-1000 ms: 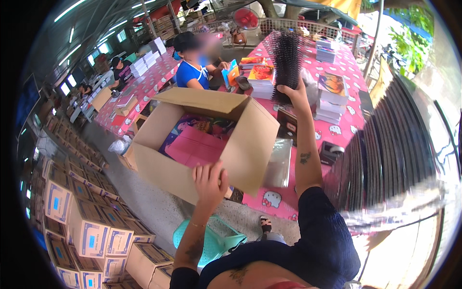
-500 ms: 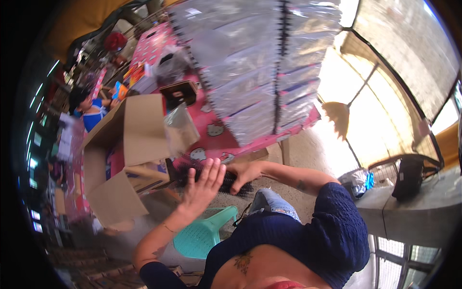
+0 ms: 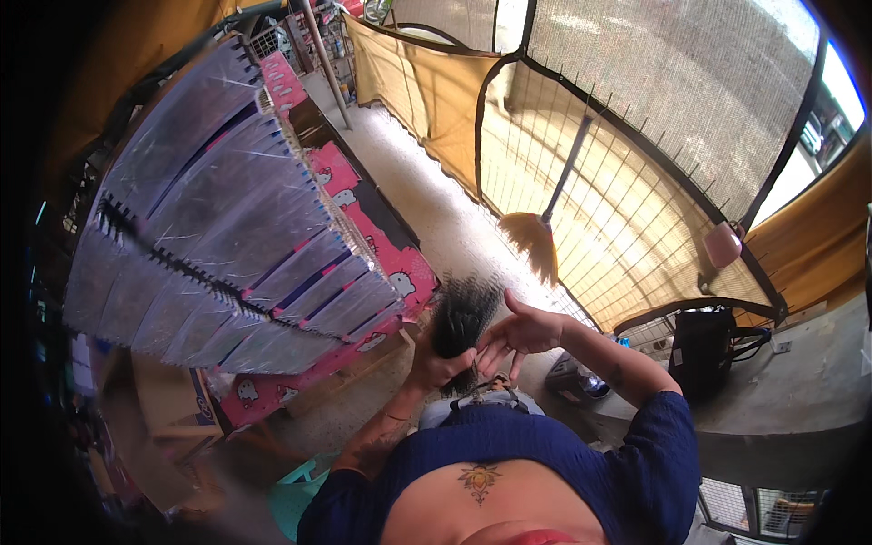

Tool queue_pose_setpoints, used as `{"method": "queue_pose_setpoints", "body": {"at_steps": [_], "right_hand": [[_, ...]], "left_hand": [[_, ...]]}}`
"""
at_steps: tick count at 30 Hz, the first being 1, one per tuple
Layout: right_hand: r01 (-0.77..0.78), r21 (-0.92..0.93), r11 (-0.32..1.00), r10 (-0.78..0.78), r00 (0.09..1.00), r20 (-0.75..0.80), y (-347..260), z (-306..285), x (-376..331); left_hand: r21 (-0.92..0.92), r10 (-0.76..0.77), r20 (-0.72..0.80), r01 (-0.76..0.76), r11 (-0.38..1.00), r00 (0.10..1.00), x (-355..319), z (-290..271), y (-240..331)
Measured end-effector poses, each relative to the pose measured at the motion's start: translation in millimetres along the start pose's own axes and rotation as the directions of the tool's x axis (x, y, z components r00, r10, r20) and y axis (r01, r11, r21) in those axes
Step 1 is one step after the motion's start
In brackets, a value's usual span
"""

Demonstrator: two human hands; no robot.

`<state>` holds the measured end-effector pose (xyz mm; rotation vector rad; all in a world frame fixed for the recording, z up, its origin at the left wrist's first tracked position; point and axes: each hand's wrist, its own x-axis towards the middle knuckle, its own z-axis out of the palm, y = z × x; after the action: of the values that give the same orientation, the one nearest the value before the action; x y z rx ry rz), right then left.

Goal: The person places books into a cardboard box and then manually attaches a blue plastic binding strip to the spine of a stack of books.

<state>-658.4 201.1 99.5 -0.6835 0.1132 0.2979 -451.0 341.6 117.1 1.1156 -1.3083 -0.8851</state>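
Note:
A black bristly bundle (image 3: 463,313), like a bunch of spiral binding coils, stands upright in front of my chest. My left hand (image 3: 438,365) is closed around its lower end. My right hand (image 3: 522,334) lies against its right side with the fingers spread. Just left of the hands, stacks of shiny wrapped spiral notebooks (image 3: 227,227) cover a table with a pink patterned cloth (image 3: 363,213).
A broom (image 3: 538,238) leans on the wire mesh fence (image 3: 636,182) to the right. A black bag (image 3: 704,350) sits on a concrete ledge (image 3: 799,400). A cardboard box (image 3: 154,409) is low on the left and a teal plastic stool (image 3: 295,495) stands below me.
The view has swung right, away from the open cardboard box. The black bundle came down from my raised right hand, and my left hand now grips it.

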Motion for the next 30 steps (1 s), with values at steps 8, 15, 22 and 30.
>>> {"method": "queue_pose_setpoints", "body": {"at_steps": [8,15,22,30], "right_hand": [[0.401,-0.487,0.776,-0.573,0.771,-0.278,-95,-53,-28],[0.360,-0.393,0.846,-0.491,0.813,-0.312,-198,-161,26],[0.114,-0.148,0.982,-0.183,0.756,-0.629,-259,-337,94],[-0.086,0.126,0.988,0.147,0.752,-0.643,-324,-454,160]], "left_hand": [[-0.581,-0.346,0.140,0.360,0.730,0.928,145,37,-21],[-0.827,-0.428,-0.084,0.176,0.534,0.900,244,0,-77],[-0.785,-0.450,-0.449,-0.100,0.611,0.772,340,-73,-108],[-0.500,-0.413,-0.818,-0.140,0.854,0.401,359,-182,-129]]}}
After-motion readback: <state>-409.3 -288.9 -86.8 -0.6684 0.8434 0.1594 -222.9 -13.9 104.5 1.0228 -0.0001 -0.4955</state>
